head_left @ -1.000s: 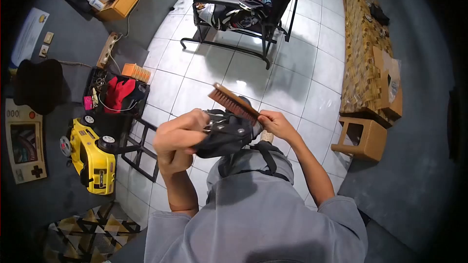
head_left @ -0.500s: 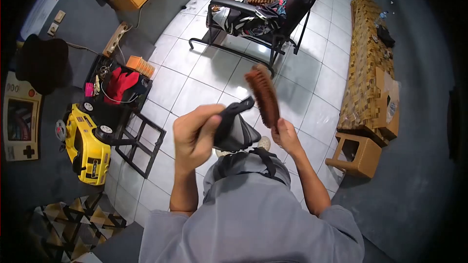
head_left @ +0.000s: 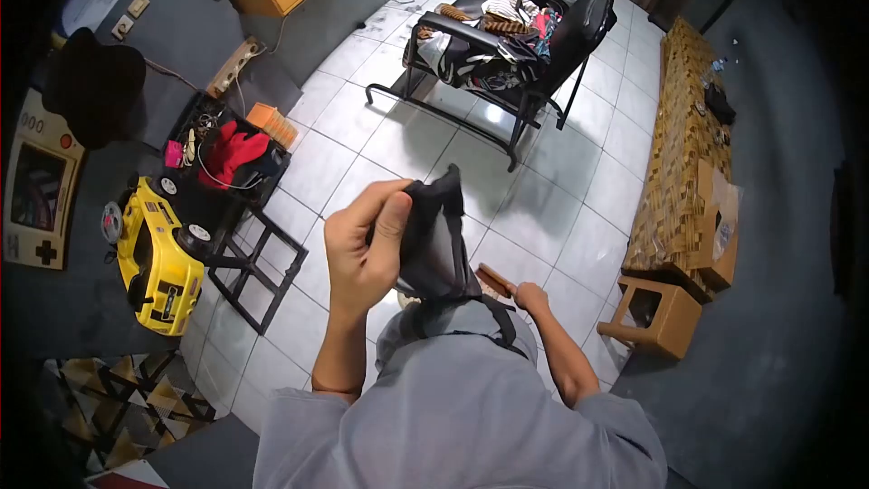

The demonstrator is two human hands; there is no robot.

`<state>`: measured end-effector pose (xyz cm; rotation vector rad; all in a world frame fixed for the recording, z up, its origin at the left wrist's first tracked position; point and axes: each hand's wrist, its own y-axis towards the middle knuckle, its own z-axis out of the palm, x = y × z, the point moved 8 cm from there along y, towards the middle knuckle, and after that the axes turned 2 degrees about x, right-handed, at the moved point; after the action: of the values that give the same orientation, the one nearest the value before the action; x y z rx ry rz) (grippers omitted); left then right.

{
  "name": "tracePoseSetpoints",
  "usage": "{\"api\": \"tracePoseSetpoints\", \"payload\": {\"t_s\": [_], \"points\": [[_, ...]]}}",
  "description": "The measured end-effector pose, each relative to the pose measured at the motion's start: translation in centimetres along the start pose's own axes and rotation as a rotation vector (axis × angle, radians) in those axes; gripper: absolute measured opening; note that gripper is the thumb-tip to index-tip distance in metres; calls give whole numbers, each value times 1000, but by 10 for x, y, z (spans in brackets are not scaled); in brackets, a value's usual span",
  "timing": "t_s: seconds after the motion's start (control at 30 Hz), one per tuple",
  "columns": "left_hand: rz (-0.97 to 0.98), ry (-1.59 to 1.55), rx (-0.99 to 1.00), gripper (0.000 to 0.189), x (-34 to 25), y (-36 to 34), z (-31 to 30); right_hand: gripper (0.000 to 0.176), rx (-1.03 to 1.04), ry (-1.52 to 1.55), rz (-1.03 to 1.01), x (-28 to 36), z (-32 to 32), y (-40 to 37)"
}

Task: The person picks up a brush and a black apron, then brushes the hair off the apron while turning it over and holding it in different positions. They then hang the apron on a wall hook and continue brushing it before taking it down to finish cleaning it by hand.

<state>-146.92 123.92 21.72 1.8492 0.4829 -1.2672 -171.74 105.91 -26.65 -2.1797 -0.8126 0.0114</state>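
My left hand (head_left: 364,244) is raised in front of my body, with thumb and fingers pinched on a piece of black fabric (head_left: 433,249). The fabric hangs down with a greyish panel between dark edges; what kind of item it is I cannot make out. Lower and to the right, my right hand (head_left: 531,297) grips the handle of a brown brush (head_left: 493,281). The brush is held low near my lap, apart from the raised end of the fabric, its bristles mostly turned out of sight.
A black reclining chair (head_left: 593,32) ahead holds heaped cloths (head_left: 511,16). On the left stand a yellow toy car (head_left: 167,258), a black frame (head_left: 262,263) and a box with red cloth (head_left: 231,154). A woven bench (head_left: 670,163) and a tan stool (head_left: 665,317) line the right.
My right hand has lowered the brush from beside the fabric to near my lap. The black fabric now hangs more upright in my left hand. The view has shifted slightly.
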Motion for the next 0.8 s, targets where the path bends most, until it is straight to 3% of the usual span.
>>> {"api": "tracePoseSetpoints", "payload": {"t_s": [0.07,0.13,0.2,0.23,0.3,0.43,0.47,0.53,0.6,0.67,0.77,0.8], "points": [[-77,-31,27,19,7,-1,5,64,-147,143,-146,10,-7,3],[-136,-56,55,20,19,-1,17,63,-191,710,-315,80,-84,-55],[-232,-91,112,22,26,-3,26,54,-48,1228,-504,145,-141,-123],[-298,-118,162,23,33,-6,31,54,-69,1244,-596,168,-163,-149],[-286,-164,155,26,30,-5,34,54,-121,1266,-785,199,-199,-187],[-194,-295,81,30,15,2,25,42,-402,691,-696,175,-168,-129],[-204,-330,92,31,9,2,21,34,-386,425,-585,161,-145,-101],[-199,-356,118,32,7,0,13,41,-372,238,-503,108,-83,-46],[-210,-371,126,32,7,-2,9,53,-35,-71,-46,36,-29,-16],[-204,-324,160,33,6,-4,8,62,6,-136,12,7,-8,-22],[-229,-223,245,36,17,-9,16,60,-137,172,-114,21,-21,-18],[-251,-204,272,36,23,-12,21,55,-313,337,-295,43,-49,-30]]}}
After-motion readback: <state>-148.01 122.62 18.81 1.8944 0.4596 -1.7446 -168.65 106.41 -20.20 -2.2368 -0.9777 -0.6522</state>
